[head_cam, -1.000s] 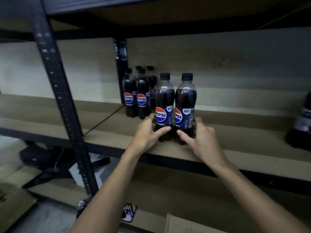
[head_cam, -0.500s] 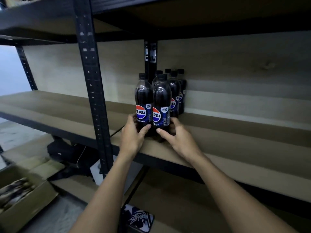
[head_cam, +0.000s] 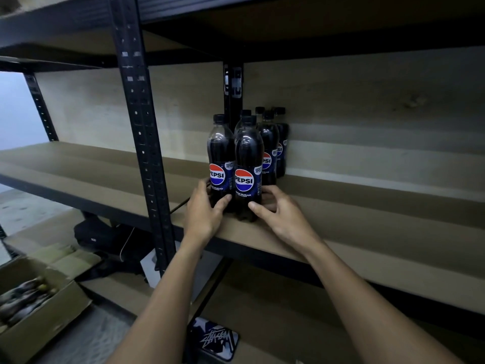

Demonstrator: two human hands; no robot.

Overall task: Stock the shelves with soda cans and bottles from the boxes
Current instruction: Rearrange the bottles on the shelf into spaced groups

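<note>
The left bottle (head_cam: 220,158) and right bottle (head_cam: 248,164) stand close together near the front edge of the shelf (head_cam: 367,219), just right of the front post (head_cam: 141,143). The left bottle sits slightly farther back than the right one. My left hand (head_cam: 203,214) wraps the left bottle's base from the left, and my right hand (head_cam: 280,216) wraps the right bottle's base from the right. Behind them, more bottles (head_cam: 270,143) cluster by the rear post (head_cam: 233,85), near the wall. The upper shelf (head_cam: 288,30) lies overhead and the lower shelf (head_cam: 262,306) beneath. A box (head_cam: 47,319) sits on the floor at near left. A bag (head_cam: 105,237) lies under the shelf, left of the front post.
</note>
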